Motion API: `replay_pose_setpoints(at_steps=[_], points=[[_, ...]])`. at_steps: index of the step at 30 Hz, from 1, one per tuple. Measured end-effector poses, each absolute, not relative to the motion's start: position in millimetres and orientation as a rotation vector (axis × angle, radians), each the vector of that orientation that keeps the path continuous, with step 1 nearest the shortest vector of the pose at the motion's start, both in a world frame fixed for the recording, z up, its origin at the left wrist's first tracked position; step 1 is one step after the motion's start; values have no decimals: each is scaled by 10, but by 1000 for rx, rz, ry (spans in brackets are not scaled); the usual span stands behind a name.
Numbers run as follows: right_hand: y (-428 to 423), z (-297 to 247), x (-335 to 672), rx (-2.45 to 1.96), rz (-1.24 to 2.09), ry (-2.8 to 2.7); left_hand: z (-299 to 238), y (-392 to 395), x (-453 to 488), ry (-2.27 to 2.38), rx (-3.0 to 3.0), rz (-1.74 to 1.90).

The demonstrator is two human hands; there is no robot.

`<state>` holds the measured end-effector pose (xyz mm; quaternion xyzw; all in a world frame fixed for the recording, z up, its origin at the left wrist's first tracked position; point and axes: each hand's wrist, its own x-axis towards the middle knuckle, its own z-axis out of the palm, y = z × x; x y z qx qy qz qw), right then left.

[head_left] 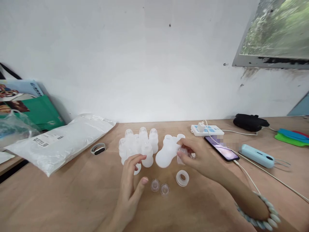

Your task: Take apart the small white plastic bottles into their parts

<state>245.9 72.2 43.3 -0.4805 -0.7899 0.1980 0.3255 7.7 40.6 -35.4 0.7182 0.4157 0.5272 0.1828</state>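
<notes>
My left hand (131,187) holds nothing; its fingers are apart, with the fingertips just in front of a cluster of white translucent bottles (147,149) with clear domed tops. My right hand (193,156) pinches a translucent collar ring (181,157) between thumb and fingers; part of it is hidden. Close to those fingers, a few white bottles without tops (164,157) are bunched together, one lying tilted toward me. On the table between my hands are another translucent ring (182,178) and two small clear nipple-like pieces, a left one (155,185) and a right one (165,189).
To the left lie a white plastic parcel (70,138) and a fitness band (98,149). A power strip (207,130), a phone (222,149) with charging cables, a light-blue device (257,156) and a black pouch (251,121) are on the right. A wall closes off the back.
</notes>
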Motion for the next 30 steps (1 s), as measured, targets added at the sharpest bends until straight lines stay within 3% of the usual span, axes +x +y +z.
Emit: replay_pose_setpoints(at_steps=[4,13,22,26,30], points=[[904,445,2334,-1488,301,-2250,-356,409,75,1183,2076,1480],[1288,176,2035,-1414,370,-2414,-407,426,68,1173,2168,1397],[1024,300,2249,-1353,415,-2315,-380,406,95,1191,2130,1397],[769,174,2307,-1172,588,-2163,-345,392,139,1175,2020,1341],[634,-75,2268,-835,541,-2066,-311,394,194,1105,1791,1229]])
